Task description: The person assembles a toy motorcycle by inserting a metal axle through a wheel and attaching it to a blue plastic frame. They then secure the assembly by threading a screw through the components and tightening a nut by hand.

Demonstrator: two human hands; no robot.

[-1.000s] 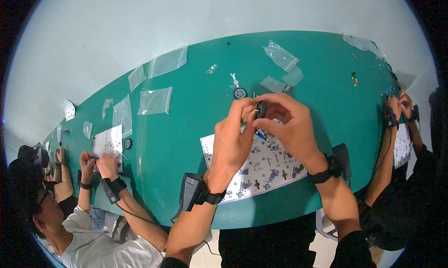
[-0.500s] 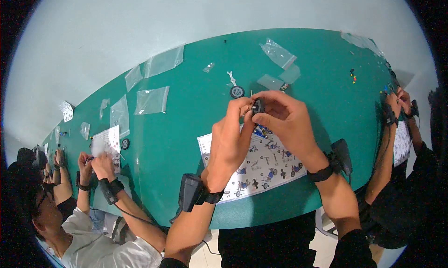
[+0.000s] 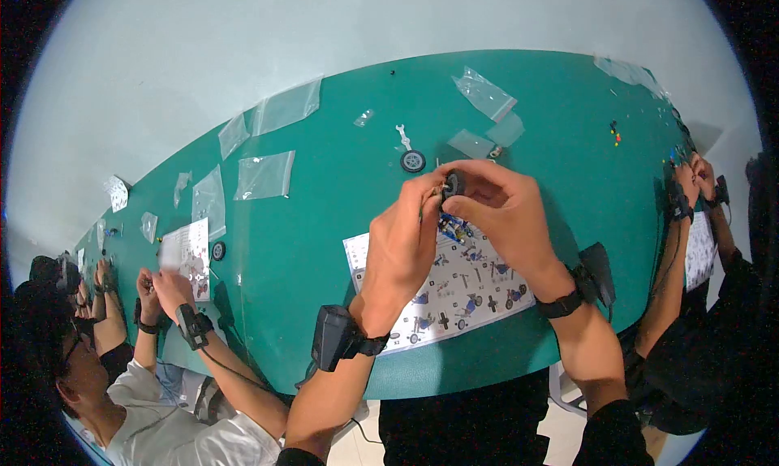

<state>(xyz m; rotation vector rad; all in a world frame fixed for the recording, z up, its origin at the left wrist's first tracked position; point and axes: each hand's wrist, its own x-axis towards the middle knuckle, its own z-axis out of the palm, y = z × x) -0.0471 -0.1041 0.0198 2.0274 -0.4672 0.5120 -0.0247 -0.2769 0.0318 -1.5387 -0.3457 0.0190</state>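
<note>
In the head view, my right hand [image 3: 507, 214] grips a small black toy wheel [image 3: 454, 183] between thumb and fingers. My left hand [image 3: 406, 230] is closed right beside it, its fingertips pinched at the wheel's hub around a small piece that is mostly hidden. Under my hands lie small blue parts [image 3: 456, 227] on a printed instruction sheet [image 3: 466, 304] with pictures of vehicles. Just beyond my fingers, a second wheel [image 3: 413, 161] with a grey hub rests by a small light-coloured wrench [image 3: 402, 135].
Clear plastic bags [image 3: 484, 95] lie about the green table [image 3: 324, 247]. To the left, a person in a white shirt [image 3: 174, 429] works over another sheet [image 3: 188, 251], near a loose wheel [image 3: 218, 251]. A person in dark clothing [image 3: 698, 344] works at the right.
The wheel has shifted and turned slightly in my fingers, and more of the blue parts beneath shows. The left neighbour's hands have moved slightly.
</note>
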